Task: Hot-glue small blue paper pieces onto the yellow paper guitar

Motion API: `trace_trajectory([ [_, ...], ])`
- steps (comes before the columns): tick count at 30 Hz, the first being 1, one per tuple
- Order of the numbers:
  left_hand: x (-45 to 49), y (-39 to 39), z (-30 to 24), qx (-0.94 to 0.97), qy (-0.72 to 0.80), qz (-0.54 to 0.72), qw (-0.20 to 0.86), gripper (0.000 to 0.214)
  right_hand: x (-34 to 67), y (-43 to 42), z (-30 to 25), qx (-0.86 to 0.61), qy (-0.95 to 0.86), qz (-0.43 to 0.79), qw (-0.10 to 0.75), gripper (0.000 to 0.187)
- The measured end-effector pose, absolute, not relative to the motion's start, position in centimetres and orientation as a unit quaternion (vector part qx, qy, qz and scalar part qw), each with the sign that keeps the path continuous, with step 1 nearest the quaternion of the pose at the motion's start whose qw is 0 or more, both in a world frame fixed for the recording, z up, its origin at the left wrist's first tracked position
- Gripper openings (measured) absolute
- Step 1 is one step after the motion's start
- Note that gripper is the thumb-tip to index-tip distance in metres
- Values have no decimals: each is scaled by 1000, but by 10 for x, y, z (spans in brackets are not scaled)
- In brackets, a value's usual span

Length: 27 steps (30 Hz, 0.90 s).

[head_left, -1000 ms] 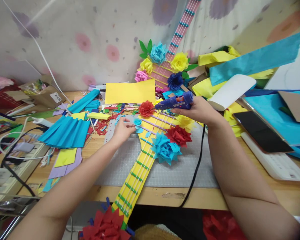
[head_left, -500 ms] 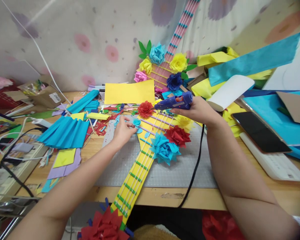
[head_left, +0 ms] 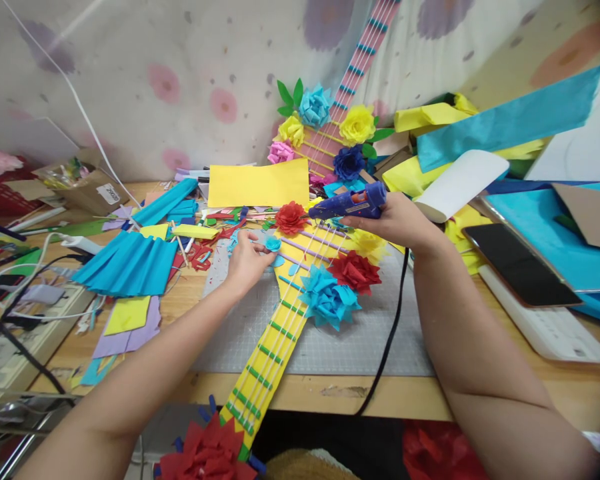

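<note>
My left hand (head_left: 249,259) pinches a small light-blue paper flower (head_left: 273,245) at the left edge of the guitar's body. In my right hand (head_left: 397,219) is a blue glue gun (head_left: 350,202), its nozzle pointing left above the body. The yellow paper guitar (head_left: 273,343) lies with its neck toward me, strung with white strings and crossed by green bars. On its body sit a red flower (head_left: 290,219), a larger red flower (head_left: 355,272), a big blue flower (head_left: 330,298) and a yellow flower (head_left: 369,247), partly behind the gun.
A grey cutting mat (head_left: 365,340) lies beneath. Folded blue paper (head_left: 127,263) and scraps cover the left, near a power strip (head_left: 35,353). A pink paper guitar (head_left: 325,143) leans behind. To the right are a phone (head_left: 523,263) and blue paper sheets (head_left: 525,220); the gun's black cord (head_left: 390,347) hangs over the edge.
Almost nothing differs. The view has shifted very slightly; both hands keep their places, with the blue flower and the glue gun still held.
</note>
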<state>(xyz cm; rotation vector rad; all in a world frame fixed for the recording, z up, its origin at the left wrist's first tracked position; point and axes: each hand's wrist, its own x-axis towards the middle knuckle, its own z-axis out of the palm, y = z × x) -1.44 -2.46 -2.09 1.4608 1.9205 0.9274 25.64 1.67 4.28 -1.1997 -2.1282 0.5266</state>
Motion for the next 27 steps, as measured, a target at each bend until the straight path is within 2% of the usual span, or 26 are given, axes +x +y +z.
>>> trace_trajectory([
  [3,-15,-28,-19,587,712,320,216,44,256,16,43,-458,-806,196,319,44],
  [7,-23,-27,-19,725,628,283,25,27,257,17,43,-459,-807,192,319,43],
  [9,-26,-24,-19,780,569,261,-24,22,257,17,43,-457,-808,195,317,43],
  [15,-28,-9,-13,860,474,181,-50,29,257,17,43,-455,-807,198,320,42],
  [20,-27,0,-3,905,407,113,-59,25,258,17,42,-461,-805,202,315,41],
  [27,-30,7,3,916,380,108,-62,19,258,17,44,-459,-803,200,322,43],
])
